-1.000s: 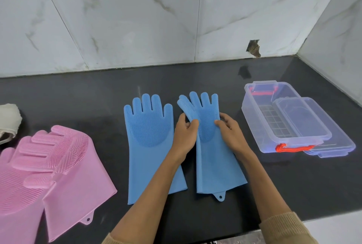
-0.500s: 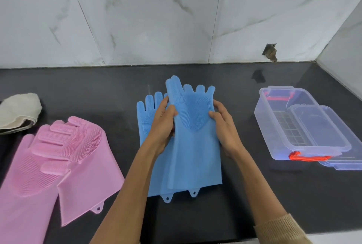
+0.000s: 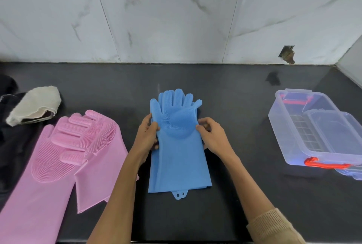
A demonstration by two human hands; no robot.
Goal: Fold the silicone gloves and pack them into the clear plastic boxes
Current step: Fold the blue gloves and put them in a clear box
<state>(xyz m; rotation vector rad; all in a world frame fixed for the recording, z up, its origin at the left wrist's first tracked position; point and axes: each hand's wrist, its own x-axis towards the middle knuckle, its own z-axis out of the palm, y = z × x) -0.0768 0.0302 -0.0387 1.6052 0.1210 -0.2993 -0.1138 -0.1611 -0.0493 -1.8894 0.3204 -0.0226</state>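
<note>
Now squarely stacked, 2 blue gloves (image 3: 177, 141) sit pinched by left hand (image 3: 147, 138) and right hand (image 3: 212, 137) grips.

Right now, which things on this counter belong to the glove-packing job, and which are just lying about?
Part of the job:
- blue gloves, stacked, gripped by the left hand and right hand
- pink gloves, overlapping
- clear plastic box, with a lid resting across it

Lying about:
- beige cloth
- dark fabric at the left edge

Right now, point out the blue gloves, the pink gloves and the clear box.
blue gloves (image 3: 182, 157): head view, cuff of top glove.
pink gloves (image 3: 49, 157): head view, ridged palm.
clear box (image 3: 278, 126): head view, left wall.
</note>
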